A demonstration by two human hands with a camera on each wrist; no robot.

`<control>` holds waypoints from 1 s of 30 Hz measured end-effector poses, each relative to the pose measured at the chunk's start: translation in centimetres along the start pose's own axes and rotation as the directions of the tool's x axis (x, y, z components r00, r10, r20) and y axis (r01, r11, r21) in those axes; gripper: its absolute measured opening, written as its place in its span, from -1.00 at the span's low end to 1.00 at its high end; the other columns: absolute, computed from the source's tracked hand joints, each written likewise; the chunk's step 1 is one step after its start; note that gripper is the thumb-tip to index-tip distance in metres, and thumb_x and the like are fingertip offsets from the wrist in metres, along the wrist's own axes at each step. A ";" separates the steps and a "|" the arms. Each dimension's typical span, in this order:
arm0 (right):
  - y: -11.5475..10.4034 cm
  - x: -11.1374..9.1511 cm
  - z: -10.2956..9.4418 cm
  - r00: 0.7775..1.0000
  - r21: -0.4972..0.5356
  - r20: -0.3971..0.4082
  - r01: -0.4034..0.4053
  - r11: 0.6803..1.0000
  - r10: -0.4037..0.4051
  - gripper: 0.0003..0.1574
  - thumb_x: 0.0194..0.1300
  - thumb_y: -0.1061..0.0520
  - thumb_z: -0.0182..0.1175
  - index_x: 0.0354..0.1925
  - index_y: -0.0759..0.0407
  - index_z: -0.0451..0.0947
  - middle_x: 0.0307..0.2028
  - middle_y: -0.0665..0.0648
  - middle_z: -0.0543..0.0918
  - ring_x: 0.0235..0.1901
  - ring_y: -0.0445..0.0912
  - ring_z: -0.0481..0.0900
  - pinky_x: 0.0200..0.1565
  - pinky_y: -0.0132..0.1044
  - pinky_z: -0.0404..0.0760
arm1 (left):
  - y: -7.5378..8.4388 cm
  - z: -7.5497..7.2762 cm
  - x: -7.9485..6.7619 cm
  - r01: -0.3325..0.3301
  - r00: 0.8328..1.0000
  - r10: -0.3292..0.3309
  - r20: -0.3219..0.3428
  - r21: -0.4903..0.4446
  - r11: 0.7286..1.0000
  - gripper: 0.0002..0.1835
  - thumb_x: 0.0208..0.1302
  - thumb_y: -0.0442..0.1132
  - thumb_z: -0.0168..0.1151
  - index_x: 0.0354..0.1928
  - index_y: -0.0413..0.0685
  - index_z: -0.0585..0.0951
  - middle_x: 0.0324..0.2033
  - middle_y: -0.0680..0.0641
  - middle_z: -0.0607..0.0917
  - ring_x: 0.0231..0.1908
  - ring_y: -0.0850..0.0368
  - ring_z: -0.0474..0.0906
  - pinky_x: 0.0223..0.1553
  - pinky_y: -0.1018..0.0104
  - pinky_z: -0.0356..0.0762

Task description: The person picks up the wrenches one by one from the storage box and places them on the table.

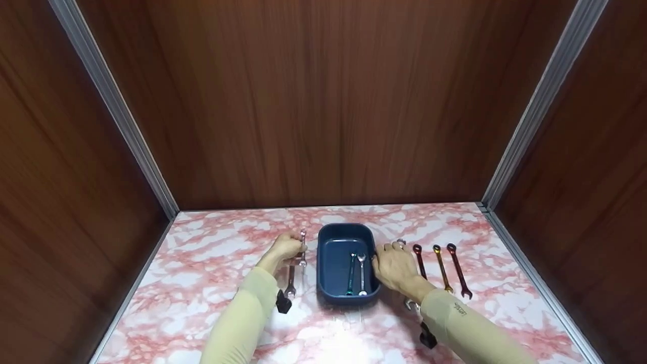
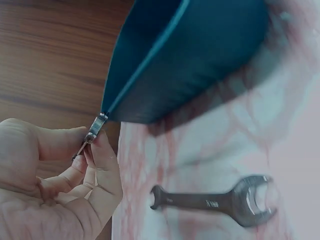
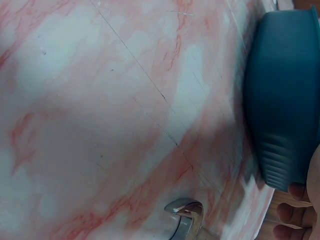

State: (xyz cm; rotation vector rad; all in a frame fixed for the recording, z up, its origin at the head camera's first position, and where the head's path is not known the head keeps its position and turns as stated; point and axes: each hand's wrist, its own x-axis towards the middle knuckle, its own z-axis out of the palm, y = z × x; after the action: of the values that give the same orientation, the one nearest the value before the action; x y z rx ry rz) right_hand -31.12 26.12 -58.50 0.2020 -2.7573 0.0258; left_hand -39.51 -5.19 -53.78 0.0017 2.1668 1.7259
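Note:
My left hand (image 1: 287, 246) pinches a small shiny wrench (image 1: 303, 248) between thumb and fingertips, just left of a dark blue box (image 1: 323, 298). In the left wrist view the wrench is seen nearly end-on and partly hidden by the fingers. Below that hand a dark grey wrench (image 2: 200, 201) lies on the table. My right hand (image 1: 397, 268) holds the box's right wall, thumb at the rim and fingers (image 3: 295, 215) bent down outside. Inside the box lie a green wrench (image 1: 351, 275) and a silver wrench (image 1: 362, 278). Another wrench (image 3: 192, 215) lies partly hidden under the right hand.
To the right of the right hand lie a dark red wrench (image 1: 419, 258), a yellow wrench (image 1: 442, 268) and a longer dark red wrench (image 1: 459, 270), side by side. Wood-grain panels (image 1: 328, 111) enclose the marbled table (image 1: 217, 242) at the back and both sides.

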 end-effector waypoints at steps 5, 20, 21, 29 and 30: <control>0.0 0.1 -0.1 1.000 -0.015 0.005 0.001 1.000 0.000 -0.64 0.60 -0.06 0.22 -0.04 0.24 0.64 -0.13 0.34 0.80 -0.01 0.32 0.73 0.04 0.24 0.62 | -0.7 -0.6 -0.1 -0.006 1.000 0.006 -0.024 0.013 1.000 -0.77 0.38 -0.50 0.25 0.04 -0.32 0.56 -0.43 0.03 0.53 -0.42 0.15 0.52 -0.35 0.30 0.61; 0.0 0.0 0.1 0.999 -0.013 0.047 -0.005 1.000 0.006 -0.60 0.62 -0.08 0.19 0.05 0.23 0.66 -0.07 0.34 0.80 0.03 0.30 0.71 0.08 0.24 0.62 | -2.3 -2.0 -0.6 0.033 0.998 -0.031 -0.061 0.038 0.999 -0.66 0.36 -0.52 0.23 0.15 -0.37 0.52 -0.26 -0.06 0.66 -0.30 0.11 0.60 -0.26 0.24 0.69; 0.0 0.0 0.1 0.999 -0.015 0.052 -0.006 1.000 0.007 -0.60 0.62 -0.09 0.19 0.06 0.22 0.66 -0.07 0.34 0.80 0.04 0.30 0.71 0.09 0.24 0.62 | -2.5 -2.1 -0.6 0.041 0.997 -0.039 -0.059 0.030 0.999 -0.66 0.36 -0.52 0.23 0.15 -0.37 0.51 -0.23 -0.08 0.69 -0.28 0.09 0.61 -0.25 0.24 0.68; 0.0 0.1 0.0 1.000 -0.026 0.024 -0.002 1.000 0.002 -0.62 0.62 -0.07 0.18 0.00 0.23 0.65 -0.09 0.33 0.80 0.04 0.30 0.72 0.06 0.23 0.62 | -3.4 -3.0 -0.8 0.045 0.995 -0.037 -0.089 0.093 0.995 -0.74 0.32 -0.53 0.19 0.04 -0.37 0.53 -0.30 -0.07 0.63 -0.38 0.12 0.58 -0.33 0.28 0.68; 0.0 0.1 0.0 1.000 -0.026 0.020 0.000 1.000 0.001 -0.62 0.62 -0.06 0.18 0.00 0.24 0.65 -0.09 0.33 0.80 0.04 0.30 0.73 0.06 0.23 0.62 | -3.4 -3.1 -0.9 0.039 0.995 -0.027 -0.099 0.128 0.991 -0.75 0.30 -0.52 0.20 0.01 -0.36 0.55 -0.33 -0.04 0.60 -0.39 0.13 0.57 -0.35 0.30 0.69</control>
State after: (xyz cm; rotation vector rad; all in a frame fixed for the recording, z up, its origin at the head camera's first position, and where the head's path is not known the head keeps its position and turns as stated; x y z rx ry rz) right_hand -31.18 26.09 -58.47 0.1955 -2.7763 -0.0122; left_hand -38.80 -9.15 -56.21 -0.0856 2.3327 1.5947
